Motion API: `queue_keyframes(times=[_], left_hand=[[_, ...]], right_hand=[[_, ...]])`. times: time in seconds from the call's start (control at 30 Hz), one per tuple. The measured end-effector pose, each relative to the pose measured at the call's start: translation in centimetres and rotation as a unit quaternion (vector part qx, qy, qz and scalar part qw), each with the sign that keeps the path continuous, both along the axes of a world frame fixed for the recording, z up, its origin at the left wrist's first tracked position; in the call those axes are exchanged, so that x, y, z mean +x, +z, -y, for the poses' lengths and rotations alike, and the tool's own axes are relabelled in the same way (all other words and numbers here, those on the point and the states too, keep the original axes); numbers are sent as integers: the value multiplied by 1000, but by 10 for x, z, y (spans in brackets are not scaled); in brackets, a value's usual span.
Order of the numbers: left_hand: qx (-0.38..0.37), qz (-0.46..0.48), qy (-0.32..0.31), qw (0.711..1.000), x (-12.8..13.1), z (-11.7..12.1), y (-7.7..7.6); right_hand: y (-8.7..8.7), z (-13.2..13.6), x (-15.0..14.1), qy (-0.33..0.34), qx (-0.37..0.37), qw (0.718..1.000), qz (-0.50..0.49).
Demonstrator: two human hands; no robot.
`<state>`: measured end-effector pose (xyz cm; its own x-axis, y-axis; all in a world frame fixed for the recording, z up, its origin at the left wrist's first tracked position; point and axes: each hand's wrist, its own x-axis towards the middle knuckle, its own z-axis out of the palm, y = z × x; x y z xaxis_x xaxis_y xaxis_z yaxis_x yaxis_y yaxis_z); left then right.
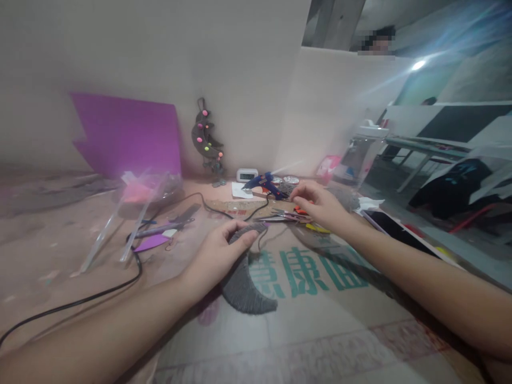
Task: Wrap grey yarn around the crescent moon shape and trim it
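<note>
My left hand [226, 248] is closed round the upper part of a crescent moon [246, 290] wound in grey yarn. Its lower tip points right, just over the printed board. My right hand [316, 202] is raised further back, fingers curled and thumb near the forefinger; whatever is between them is too small to make out. Close behind it are a blue glue gun [266, 184] and a tangle of grey yarn [286, 189]. Scissors [280, 216] lie below it, beside a yellow piece [317, 228].
A finished moon ornament [206, 133] with coloured balls hangs on the wall, near a purple sheet [136, 136]. A small digital clock [247, 175] stands behind. Clear sticks [138, 218] and a black cable [100, 292] lie left; a phone [400, 232] lies right. Another person [378, 41] is beyond the partition.
</note>
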<state>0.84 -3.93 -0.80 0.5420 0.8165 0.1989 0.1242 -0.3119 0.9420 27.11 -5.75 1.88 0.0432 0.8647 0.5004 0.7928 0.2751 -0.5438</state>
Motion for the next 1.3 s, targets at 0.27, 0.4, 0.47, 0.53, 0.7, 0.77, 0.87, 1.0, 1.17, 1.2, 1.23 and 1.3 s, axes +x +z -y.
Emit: queue_keyframes(times=[0.27,0.4,0.47,0.53,0.7,0.77,0.87,1.0,1.17,1.2,1.23,1.3], left_hand=[[-7,-8,15,1000,0,2,4],[49,13,54,997,-2,10,7],[88,18,49,995,-3,13,8],[105,13,43,993,-4,15,8],[92,-9,44,995,-3,13,8],[108,-9,35,994,-3,12,6],[144,-8,29,989,-2,9,3],[154,-14,31,988,-2,1,0],[149,-12,29,988,-3,-5,-3],[155,-12,27,987,-3,-6,-3],[161,-14,25,987,-3,-6,-4],[172,-18,20,985,-4,-5,-5]], right_hand=[[-16,-5,15,29,-64,956,286],[-21,-8,15,39,-45,953,296],[-24,-9,16,41,-46,961,271],[-27,-11,18,38,-56,969,238],[-24,-11,18,-7,-4,993,118],[-17,-6,12,-27,49,996,71],[-8,10,-5,-12,112,991,70],[-12,32,-31,89,115,976,161],[-21,36,-35,155,145,931,298],[-21,35,-34,152,146,930,301],[-21,34,-33,149,145,932,298],[-19,33,-32,146,142,935,289]])
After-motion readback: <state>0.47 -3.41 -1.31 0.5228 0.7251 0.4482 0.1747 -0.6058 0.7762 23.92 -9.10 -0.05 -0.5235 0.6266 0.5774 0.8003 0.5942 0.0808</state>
